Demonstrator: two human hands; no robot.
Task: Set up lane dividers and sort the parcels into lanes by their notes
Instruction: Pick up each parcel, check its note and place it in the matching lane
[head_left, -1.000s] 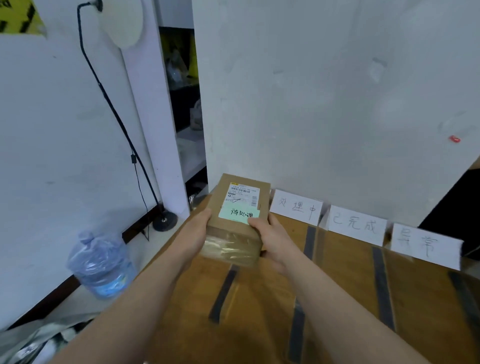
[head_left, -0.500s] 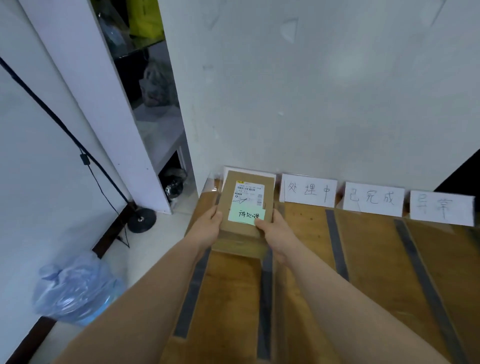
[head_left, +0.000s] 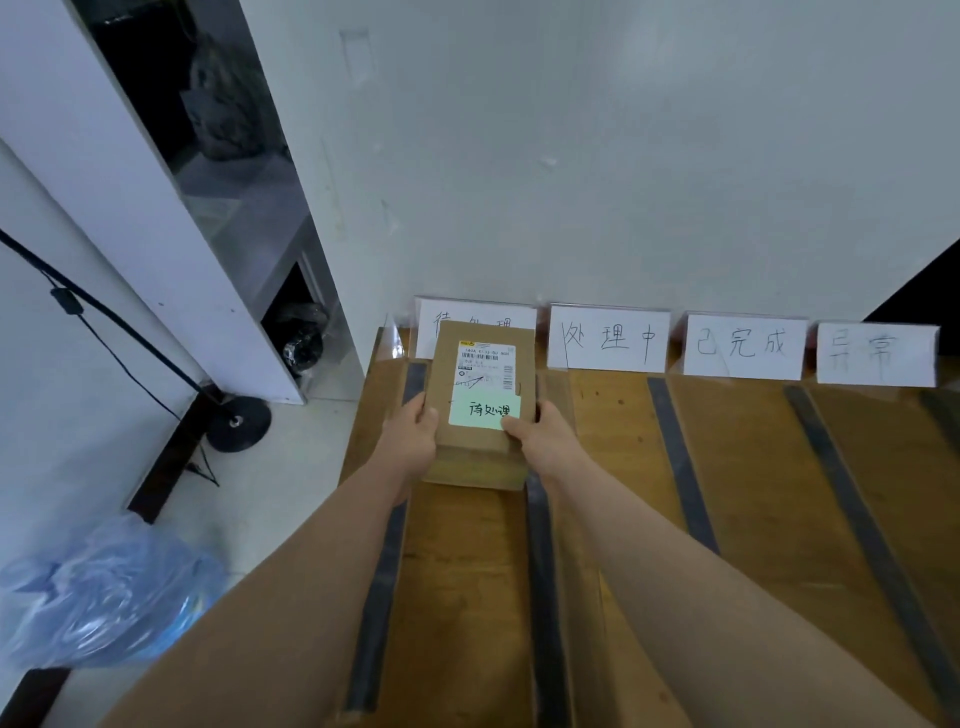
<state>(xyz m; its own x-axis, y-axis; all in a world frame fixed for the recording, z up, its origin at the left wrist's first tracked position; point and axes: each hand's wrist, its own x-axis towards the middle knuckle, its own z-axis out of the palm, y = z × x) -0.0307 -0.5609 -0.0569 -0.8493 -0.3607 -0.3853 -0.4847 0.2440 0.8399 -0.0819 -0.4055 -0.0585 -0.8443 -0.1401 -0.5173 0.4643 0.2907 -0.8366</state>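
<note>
Blue plastic bag (head_left: 98, 592) and black lamp base (head_left: 239, 423) on pale floor (head_left: 291, 467)

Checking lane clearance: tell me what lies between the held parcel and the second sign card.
In the head view, only bare wooden tabletop and a dark tape strip's far end separate the parcel from the second sign card.

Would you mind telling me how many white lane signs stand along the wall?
4, in a row along the wall: leftmost sign partly hidden behind the held parcel, then second sign, third sign, and rightmost sign.
</note>
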